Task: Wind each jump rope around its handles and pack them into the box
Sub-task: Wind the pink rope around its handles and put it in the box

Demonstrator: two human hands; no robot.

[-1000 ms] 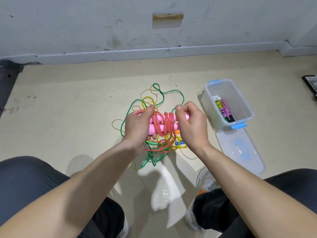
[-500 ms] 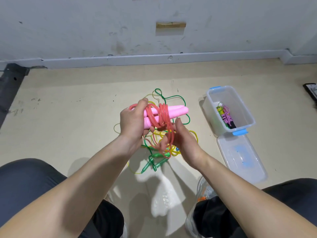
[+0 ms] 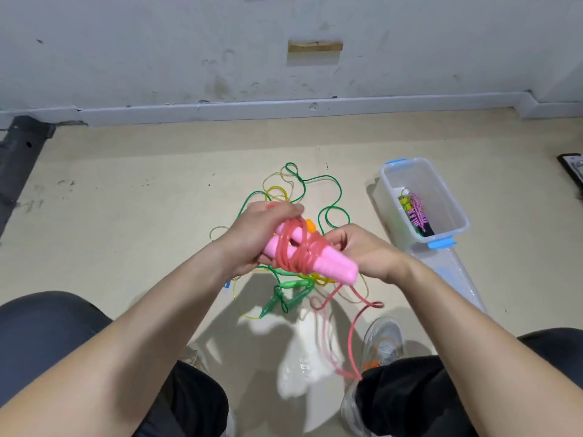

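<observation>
Pink jump rope, handles paired and partly wound, is held in the air left of the box; I read this as mid-winding. Left hand grips the end farther from the box, and right hand curls round the nearer end at the coils. Next I'd wrap the hanging tail and tuck it before reaching to the box.

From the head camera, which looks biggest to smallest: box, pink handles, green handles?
1. box
2. pink handles
3. green handles
The pink handles are held nearer the camera, so their rank is unsure.
</observation>
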